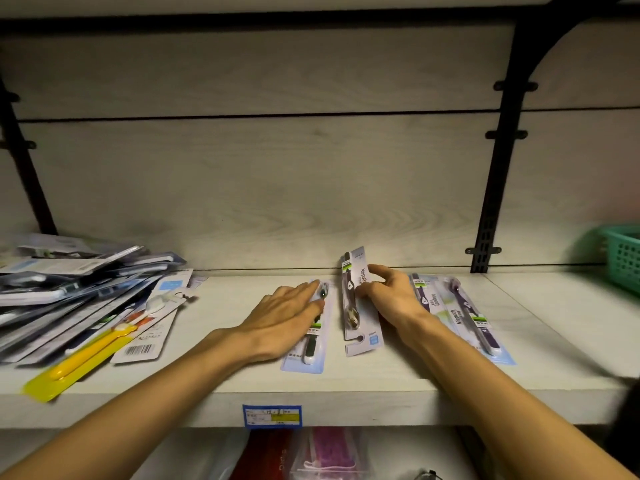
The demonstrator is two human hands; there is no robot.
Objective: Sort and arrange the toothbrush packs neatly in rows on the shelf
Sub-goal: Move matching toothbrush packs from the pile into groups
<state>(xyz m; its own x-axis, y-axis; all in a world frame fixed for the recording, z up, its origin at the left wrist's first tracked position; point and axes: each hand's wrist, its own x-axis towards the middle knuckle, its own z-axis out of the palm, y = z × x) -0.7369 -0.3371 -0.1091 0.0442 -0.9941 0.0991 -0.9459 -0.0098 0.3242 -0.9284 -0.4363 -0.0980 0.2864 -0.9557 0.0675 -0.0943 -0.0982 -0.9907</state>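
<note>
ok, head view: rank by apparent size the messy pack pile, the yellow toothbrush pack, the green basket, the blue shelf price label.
1. messy pack pile, largest by far.
2. yellow toothbrush pack.
3. green basket, cut off by the frame edge and blurred, so its rank against the yellow pack is unsure.
4. blue shelf price label, smallest.

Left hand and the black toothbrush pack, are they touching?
Touching. The head view shows the left hand lying flat on the black toothbrush pack, fingers covering its upper part.

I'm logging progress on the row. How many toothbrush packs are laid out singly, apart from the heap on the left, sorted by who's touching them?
Under the left hand: 1 pack
Gripped by the right hand: 1 pack
Untouched, far right: 2 packs
Total: 4
</note>
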